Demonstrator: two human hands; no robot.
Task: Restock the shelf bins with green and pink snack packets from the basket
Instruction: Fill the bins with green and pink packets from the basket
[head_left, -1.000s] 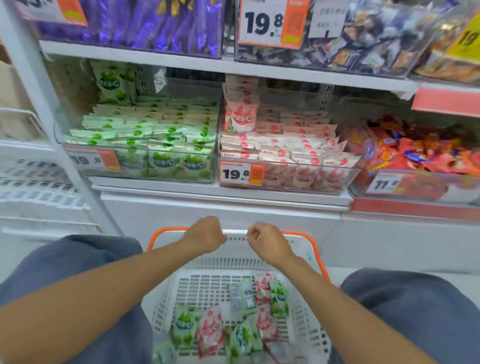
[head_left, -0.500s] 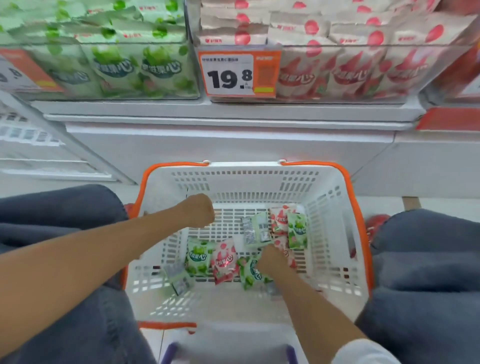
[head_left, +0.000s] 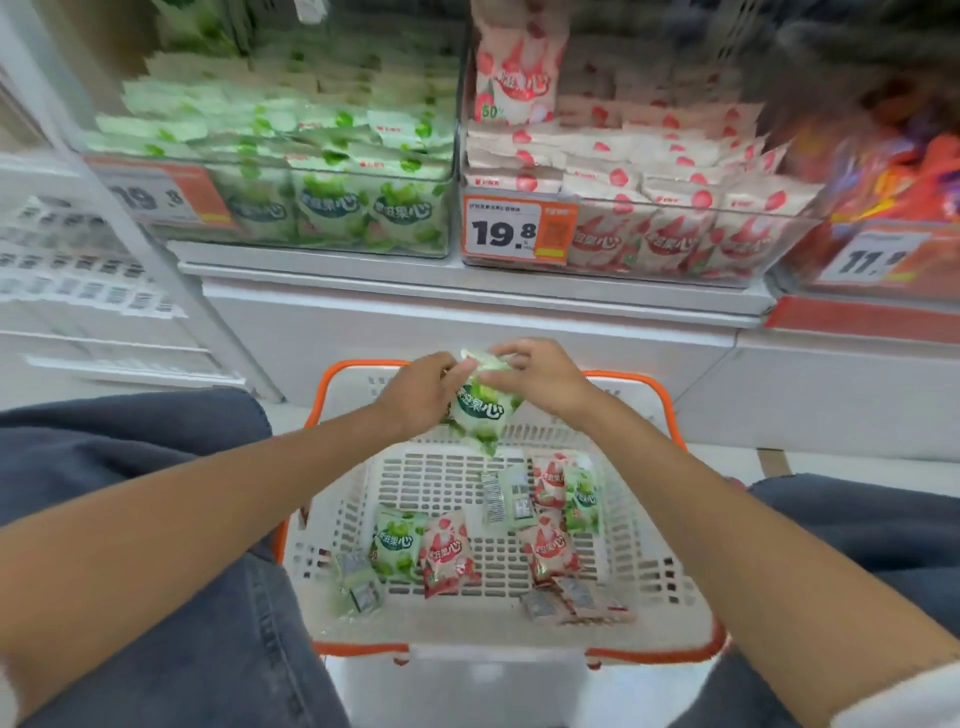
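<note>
Both hands hold one green snack packet (head_left: 480, 410) above the far end of the white basket (head_left: 649, 566). My left hand (head_left: 418, 389) grips its left side and my right hand (head_left: 535, 371) pinches its top right corner. Several green and pink packets lie on the basket floor, among them a green one (head_left: 397, 545) and a pink one (head_left: 447, 556) side by side. On the shelf above, the left clear bin (head_left: 332, 208) is packed with green packets and the bin beside it (head_left: 649, 234) with pink ones.
An orange rim (head_left: 665, 410) runs round the basket, which sits between my knees in blue trousers (head_left: 156, 467). A third bin (head_left: 883, 208) with red and orange packets stands at the right. Price tags reading 19.8 (head_left: 501, 234) hang on the bin fronts. White wire shelving (head_left: 67, 270) is at the left.
My right hand has come up out of the basket with a green packet, and my left hand has joined it on the packet. The view has tilted up toward the shelf.
</note>
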